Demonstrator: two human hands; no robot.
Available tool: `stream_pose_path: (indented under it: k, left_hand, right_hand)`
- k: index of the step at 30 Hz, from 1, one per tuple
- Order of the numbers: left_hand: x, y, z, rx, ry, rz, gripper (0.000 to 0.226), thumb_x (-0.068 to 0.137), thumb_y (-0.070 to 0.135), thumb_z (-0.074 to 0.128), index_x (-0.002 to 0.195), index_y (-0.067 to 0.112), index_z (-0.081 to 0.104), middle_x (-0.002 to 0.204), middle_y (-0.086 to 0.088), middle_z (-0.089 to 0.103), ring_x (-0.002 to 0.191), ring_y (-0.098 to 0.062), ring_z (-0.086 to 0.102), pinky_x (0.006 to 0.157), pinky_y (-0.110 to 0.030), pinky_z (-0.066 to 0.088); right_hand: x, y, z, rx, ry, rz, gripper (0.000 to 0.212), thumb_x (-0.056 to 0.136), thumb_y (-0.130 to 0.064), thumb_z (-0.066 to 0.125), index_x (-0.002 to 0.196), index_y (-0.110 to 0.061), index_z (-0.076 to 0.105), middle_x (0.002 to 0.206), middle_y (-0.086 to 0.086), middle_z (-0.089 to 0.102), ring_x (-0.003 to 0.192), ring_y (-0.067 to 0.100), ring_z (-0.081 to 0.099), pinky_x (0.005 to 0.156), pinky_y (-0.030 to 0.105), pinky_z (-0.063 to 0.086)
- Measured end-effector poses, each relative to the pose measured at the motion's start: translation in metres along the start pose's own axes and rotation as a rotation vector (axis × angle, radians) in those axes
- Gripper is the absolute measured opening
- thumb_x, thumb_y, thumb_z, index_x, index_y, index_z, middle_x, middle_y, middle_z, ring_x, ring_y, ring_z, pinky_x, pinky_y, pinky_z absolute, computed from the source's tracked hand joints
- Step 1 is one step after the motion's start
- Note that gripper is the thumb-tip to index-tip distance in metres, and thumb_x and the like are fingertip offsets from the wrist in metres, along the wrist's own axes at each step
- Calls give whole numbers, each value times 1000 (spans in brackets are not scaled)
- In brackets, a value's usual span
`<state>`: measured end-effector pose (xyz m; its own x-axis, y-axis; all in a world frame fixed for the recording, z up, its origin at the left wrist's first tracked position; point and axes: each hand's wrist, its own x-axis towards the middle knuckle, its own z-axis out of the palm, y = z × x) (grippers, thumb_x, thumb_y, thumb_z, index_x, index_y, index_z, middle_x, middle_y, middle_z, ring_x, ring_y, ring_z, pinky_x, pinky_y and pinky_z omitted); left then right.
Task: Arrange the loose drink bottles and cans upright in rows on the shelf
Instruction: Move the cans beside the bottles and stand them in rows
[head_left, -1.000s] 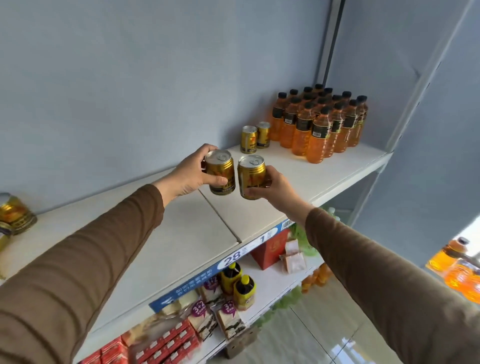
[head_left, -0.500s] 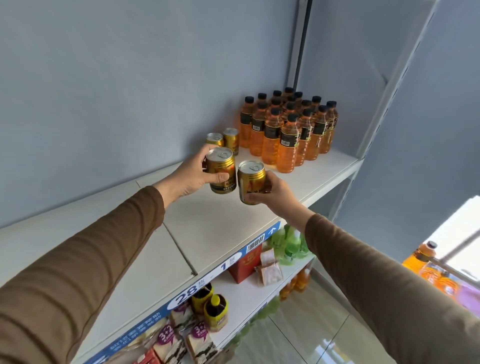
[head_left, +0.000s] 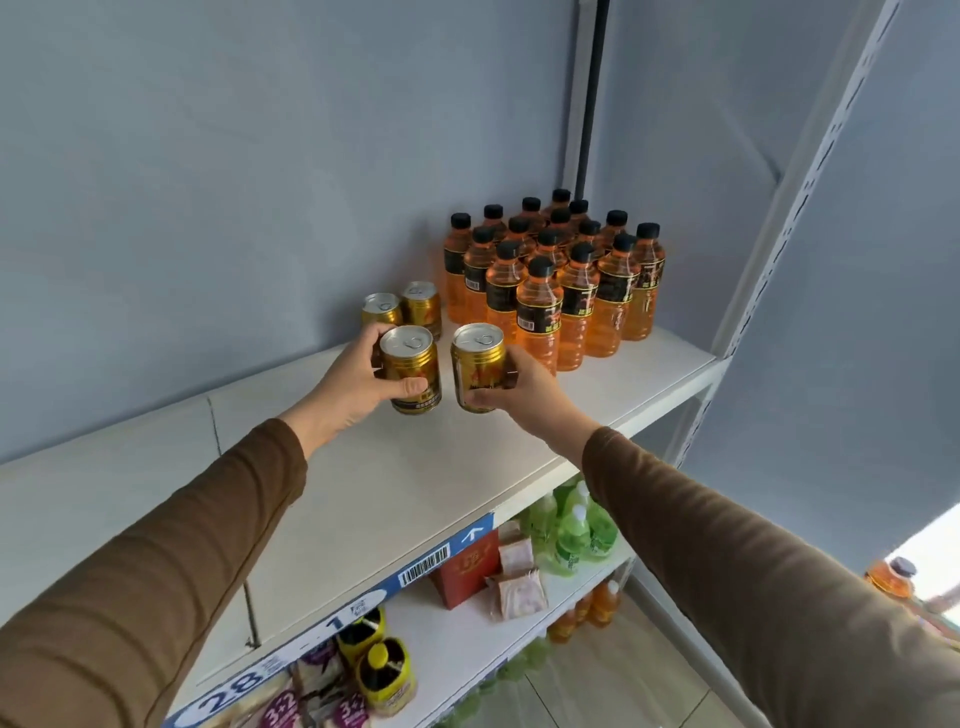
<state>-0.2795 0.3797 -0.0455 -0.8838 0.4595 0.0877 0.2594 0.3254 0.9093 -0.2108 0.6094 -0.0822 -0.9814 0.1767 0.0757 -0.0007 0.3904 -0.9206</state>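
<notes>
My left hand (head_left: 353, 389) grips a gold can (head_left: 410, 369), held upright just above the white shelf (head_left: 395, 493). My right hand (head_left: 524, 392) grips a second gold can (head_left: 477, 366) beside it, a small gap between the two. Just behind them, two more gold cans (head_left: 402, 309) stand upright against the back wall. To their right stands a block of several orange drink bottles (head_left: 561, 280) with black caps, in upright rows.
The grey back wall rises behind the shelf, and a white slotted upright (head_left: 769, 249) bounds it on the right. Below, a lower shelf carries a red box (head_left: 465, 569), green bottles (head_left: 576, 535), snack packs and yellow-lidded jars (head_left: 382, 670). More orange bottles (head_left: 891, 577) show at the far right.
Both hands have carried their cans further back and right along the shelf, closer to the two standing cans and the bottles. The view has shifted with them.
</notes>
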Motion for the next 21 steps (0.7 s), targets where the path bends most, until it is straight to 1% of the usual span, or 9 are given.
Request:
stream_pose_path:
  k: [3, 6, 9, 12, 13, 14, 17, 19, 21]
  left_hand:
    - [4, -4, -2, -7, 46, -39, 75, 63, 38, 88, 126, 34, 49, 122, 18, 61, 109, 5, 56, 82, -17, 43]
    - [6, -12, -15, 1, 93, -78, 66, 64, 36, 89, 117, 42, 50, 117, 22, 61, 103, 10, 57, 79, -15, 43]
    - [11, -22, -35, 13, 133, -80, 68, 63, 35, 89, 119, 37, 50, 119, 18, 60, 109, 2, 56, 81, -19, 45]
    - [14, -33, -56, 8, 171, -84, 73, 59, 37, 89, 121, 31, 51, 119, 12, 62, 110, -3, 58, 85, -24, 47]
    - [15, -36, -62, 7, 185, -84, 72, 58, 36, 89, 120, 32, 51, 119, 12, 62, 109, -3, 58, 85, -24, 46]
    - [15, -39, -68, 6, 197, -88, 71, 58, 36, 89, 118, 34, 52, 118, 13, 62, 108, -2, 58, 84, -22, 46]
    - [16, -48, -82, 10, 218, -109, 68, 59, 33, 89, 116, 35, 52, 118, 13, 62, 107, 0, 58, 80, -18, 45]
    - [18, -53, -92, 25, 241, -122, 68, 63, 26, 90, 119, 32, 51, 119, 12, 62, 107, -1, 59, 79, -16, 45]
    - [22, -58, -103, 53, 262, -133, 67, 69, 19, 90, 123, 28, 51, 118, 10, 62, 107, -2, 59, 78, -17, 45]
  right_hand:
    - [20, 1, 4, 17, -45, -12, 63, 72, -31, 86, 121, -33, 48, 104, -22, 56, 102, 8, 55, 72, 12, 41]
    - [39, -1, 19, 29, -95, -26, 72, 72, -28, 86, 133, -28, 47, 110, -20, 56, 108, 9, 55, 81, 18, 45]
    - [56, -12, 40, 39, -122, -76, 81, 71, -26, 87, 139, -29, 43, 120, -16, 56, 111, 7, 55, 87, 21, 45]
    - [69, -20, 61, 38, -132, -71, 73, 71, -26, 87, 133, -23, 49, 113, -15, 58, 103, 6, 59, 69, 3, 43]
    - [74, -24, 69, 41, -145, -76, 72, 72, -26, 87, 133, -21, 49, 114, -13, 59, 103, 6, 60, 67, 2, 43]
    - [79, -27, 77, 51, -160, -69, 72, 72, -24, 86, 134, -19, 49, 118, -10, 61, 107, 9, 60, 75, 6, 45]
    - [90, -31, 104, 73, -168, -56, 72, 71, -21, 87, 133, -16, 51, 127, -1, 62, 116, 18, 58, 99, 35, 49]
    - [99, -34, 119, 82, -148, -52, 70, 69, -23, 88, 130, -16, 53, 125, -1, 64, 114, 18, 59, 101, 38, 48]
    - [110, -37, 130, 55, -135, -55, 71, 69, -29, 88, 129, -19, 54, 123, -3, 65, 112, 18, 60, 97, 33, 48]
